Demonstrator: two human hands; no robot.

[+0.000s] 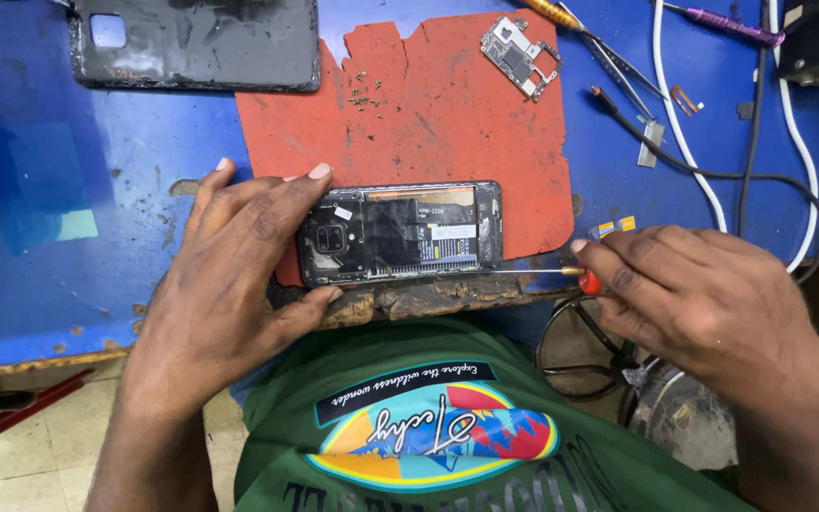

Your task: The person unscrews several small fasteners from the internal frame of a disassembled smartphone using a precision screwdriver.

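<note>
At the near edge of the blue table (97,284), the opened phone (400,232) is clamped by the left hand (225,284) while a thin screwdriver (533,273) is pinched in the right hand (703,303), whose tip could slip and scratch the exposed internals.

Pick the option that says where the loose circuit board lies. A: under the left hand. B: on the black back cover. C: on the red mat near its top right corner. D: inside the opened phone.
C: the circuit board lies on the red mat near its top right corner, apart from the opened phone and both hands.
</note>
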